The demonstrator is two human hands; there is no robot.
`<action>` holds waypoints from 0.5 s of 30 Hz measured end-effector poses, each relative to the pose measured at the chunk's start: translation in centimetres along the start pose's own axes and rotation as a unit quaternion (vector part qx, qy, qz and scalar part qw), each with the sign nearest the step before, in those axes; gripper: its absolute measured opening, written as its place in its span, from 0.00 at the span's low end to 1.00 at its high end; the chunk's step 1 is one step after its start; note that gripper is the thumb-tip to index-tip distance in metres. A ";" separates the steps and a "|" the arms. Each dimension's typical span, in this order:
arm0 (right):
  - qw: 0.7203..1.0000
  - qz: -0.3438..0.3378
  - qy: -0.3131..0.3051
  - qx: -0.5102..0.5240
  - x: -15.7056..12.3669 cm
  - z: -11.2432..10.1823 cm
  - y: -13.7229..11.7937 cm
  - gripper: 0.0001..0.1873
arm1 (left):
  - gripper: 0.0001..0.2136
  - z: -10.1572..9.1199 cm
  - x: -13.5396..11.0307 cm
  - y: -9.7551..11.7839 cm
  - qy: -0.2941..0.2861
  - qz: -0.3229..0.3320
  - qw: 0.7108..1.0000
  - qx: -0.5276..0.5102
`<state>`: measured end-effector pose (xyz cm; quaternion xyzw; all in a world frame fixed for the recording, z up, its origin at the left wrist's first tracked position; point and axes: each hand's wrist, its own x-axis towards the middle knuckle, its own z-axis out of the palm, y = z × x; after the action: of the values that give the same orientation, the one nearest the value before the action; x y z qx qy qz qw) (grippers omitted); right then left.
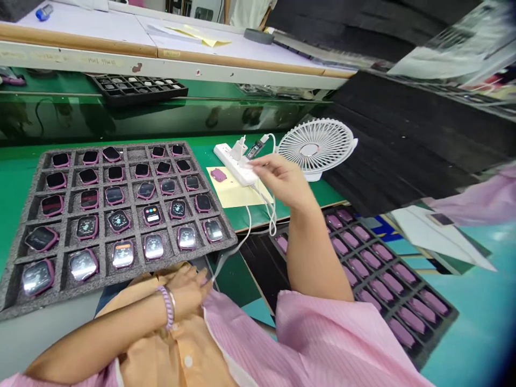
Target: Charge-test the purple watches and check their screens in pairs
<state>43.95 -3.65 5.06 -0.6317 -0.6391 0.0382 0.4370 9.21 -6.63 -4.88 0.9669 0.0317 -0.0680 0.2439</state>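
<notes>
My right hand (282, 177) reaches over the white power strip (236, 161) on the green bench, fingers curled around a white cable (258, 212) near its plug end. That cable runs down to my left hand (189, 287), which rests in my lap with its fingers closed on the cable's lower end. A grey foam tray (133, 252) at left holds several pink-edged smartwatches (152, 215), some with lit screens. One pink watch body (218, 174) lies on a yellow sheet (237, 196) beside the strip.
A white desk fan (316, 146) stands right of the strip. A second foam tray (423, 336) with several pink watch backs sits low at right. A black tray (137, 87) with small parts lies at the back. Black foam sheets (411, 140) are stacked at right.
</notes>
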 end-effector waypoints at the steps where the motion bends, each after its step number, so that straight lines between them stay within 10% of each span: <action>1: 0.998 -0.022 -0.043 -0.027 0.0 0.3 0.0 0.10 | 0.25 0.3 -0.7 -0.8 0.004 -0.024 0.999 -0.028; 9: 0.987 -0.020 -0.131 -0.095 3.5 3.9 5.1 0.12 | 0.17 -1.0 -11.5 -2.8 0.155 -0.192 0.921 -0.301; 15: 0.954 0.018 -0.187 -0.233 3.6 4.0 4.4 0.19 | 0.22 -0.8 -15.0 -1.5 0.302 -0.361 0.749 -0.467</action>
<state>45.53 2.22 1.79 -0.7091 -0.6890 0.0132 0.1493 -5.66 -5.39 -2.66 0.6193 0.4777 0.1676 0.6002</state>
